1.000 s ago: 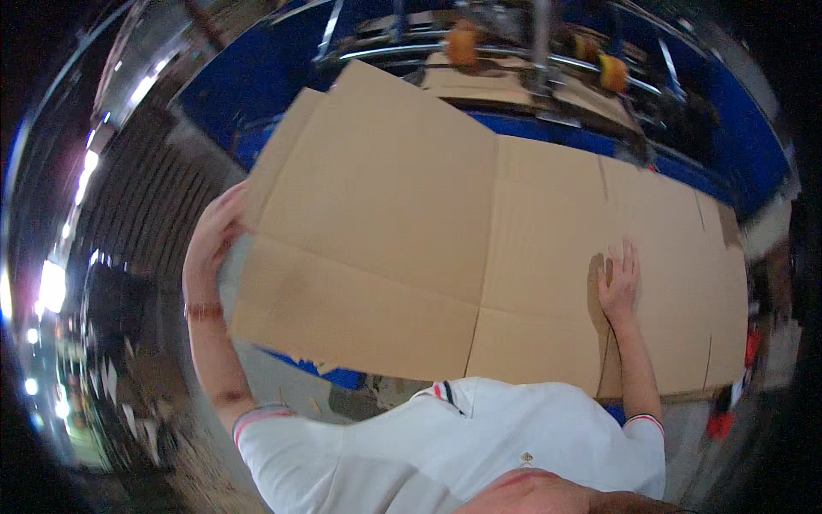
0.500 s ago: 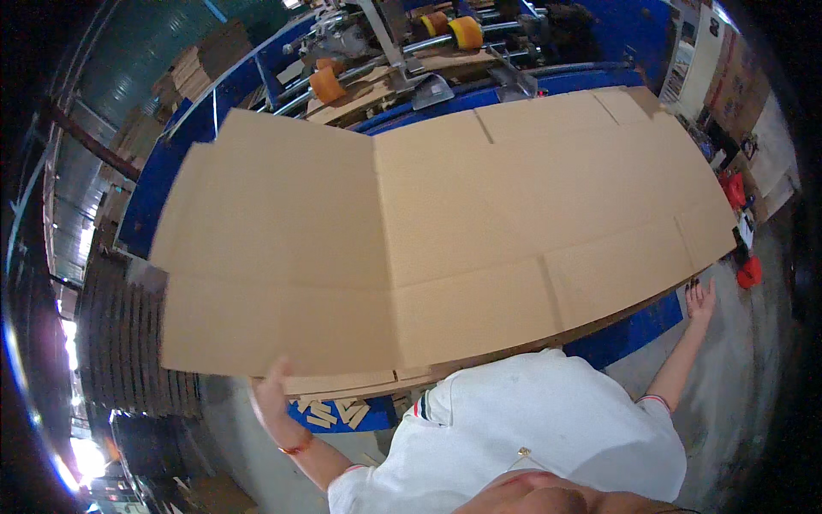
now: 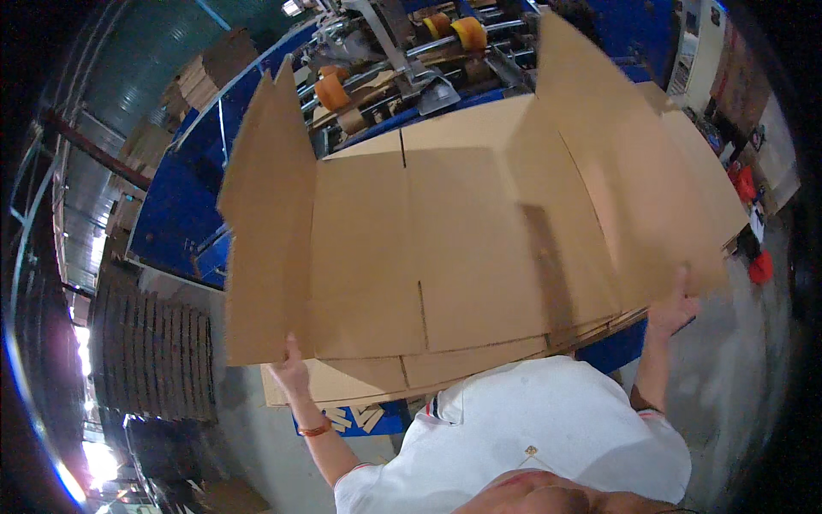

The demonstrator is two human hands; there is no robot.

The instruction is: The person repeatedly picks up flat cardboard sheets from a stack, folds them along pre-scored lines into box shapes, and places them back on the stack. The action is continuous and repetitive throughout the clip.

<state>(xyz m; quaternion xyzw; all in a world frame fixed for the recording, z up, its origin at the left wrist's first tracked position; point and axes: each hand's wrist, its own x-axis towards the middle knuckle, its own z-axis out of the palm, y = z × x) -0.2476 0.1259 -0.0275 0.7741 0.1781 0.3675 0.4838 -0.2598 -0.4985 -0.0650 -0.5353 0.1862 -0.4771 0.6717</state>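
A large brown cardboard sheet (image 3: 462, 257), creased and slotted, spreads before me with both end panels folded up. My left hand (image 3: 293, 373) grips the near edge of the raised left panel (image 3: 270, 231), a finger showing along its face. At the near edge of the raised right panel (image 3: 634, 188), my right hand (image 3: 672, 310) is closed on the cardboard; some of its fingers are hidden or blurred. Under the folded sheet lie more flat cardboard sheets (image 3: 338, 381), their edges showing toward me.
A blue machine with orange rollers (image 3: 332, 92) and metal shafts stands just beyond the sheet. Cardboard offcuts (image 3: 368, 417) lie on a blue surface below the stack. Stacked dark sheets (image 3: 154, 347) stand on the left; a red object (image 3: 760, 267) is at the right.
The right panel has swung up from flat, and the left panel stands steeper. My right hand, earlier open beside the sheet, now holds the right panel. My left hand stays at the left panel's edge.
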